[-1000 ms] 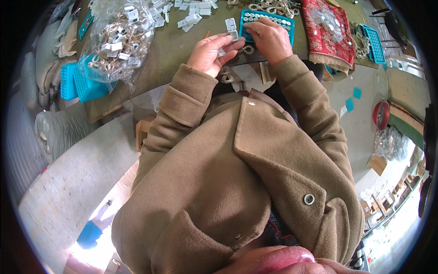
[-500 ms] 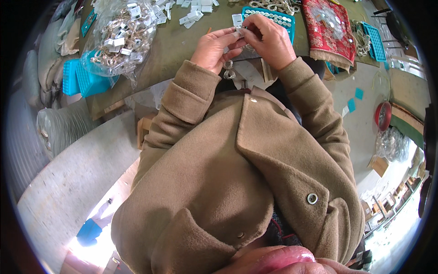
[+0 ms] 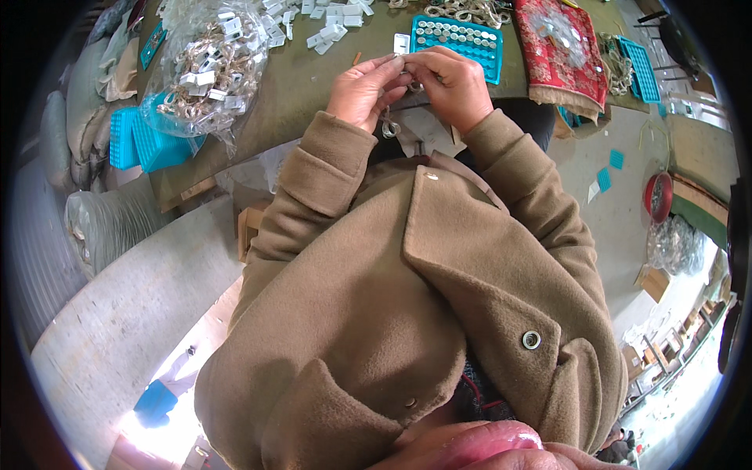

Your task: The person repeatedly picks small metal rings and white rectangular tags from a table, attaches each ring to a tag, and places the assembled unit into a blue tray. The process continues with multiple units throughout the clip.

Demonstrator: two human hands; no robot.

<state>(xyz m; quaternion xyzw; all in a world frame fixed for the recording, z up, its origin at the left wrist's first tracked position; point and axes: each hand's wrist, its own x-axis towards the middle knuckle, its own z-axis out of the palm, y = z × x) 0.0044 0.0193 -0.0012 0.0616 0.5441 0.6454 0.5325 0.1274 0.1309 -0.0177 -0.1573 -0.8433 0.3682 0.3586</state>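
Left hand: thumb and fingers pinch the white case.
Right hand: fingertips gathered against the left's; cannot tell whether they pinch anything.
White case: juts just beyond the grip.
Cord loop: near side of the grip.
Blue tray: beyond the grip, rightward, holding round silvery pieces.

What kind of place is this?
Probably a small assembly workshop: a worktable strewn with loose white plastic pieces, a blue tray with rows of small round parts, and a clear bag full of coiled wires and white pieces.
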